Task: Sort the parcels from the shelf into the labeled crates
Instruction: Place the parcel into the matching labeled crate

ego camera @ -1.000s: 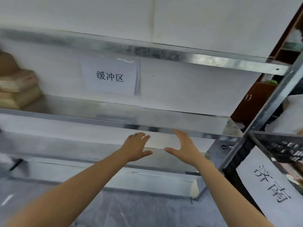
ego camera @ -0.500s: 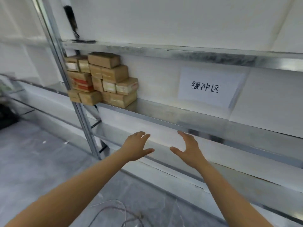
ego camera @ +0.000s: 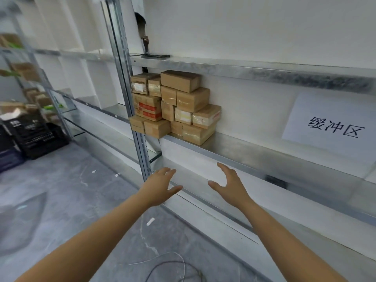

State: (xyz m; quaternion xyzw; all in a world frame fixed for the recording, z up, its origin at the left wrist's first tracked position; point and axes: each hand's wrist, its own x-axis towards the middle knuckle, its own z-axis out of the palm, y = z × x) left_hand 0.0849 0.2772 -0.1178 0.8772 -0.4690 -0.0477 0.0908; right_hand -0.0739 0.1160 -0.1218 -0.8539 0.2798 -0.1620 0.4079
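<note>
Reaching forward with palms facing each other, the left hand (ego camera: 160, 185) and right hand (ego camera: 230, 183) are both spread, fingers loosely extended, holding and touching nothing. They hang apart in front of the lower shelf level, below the stack of brown parcels (ego camera: 175, 104). Those parcels sit on the metal shelf (ego camera: 254, 151) against the upright post (ego camera: 130, 94), left of a paper sign (ego camera: 333, 127); black crates (ego camera: 34, 135) stand on the floor far left.

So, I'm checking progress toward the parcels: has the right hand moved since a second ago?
Yes, leftward. The right hand was below the sign; now it is well left of the sign, nearer the parcels.
</note>
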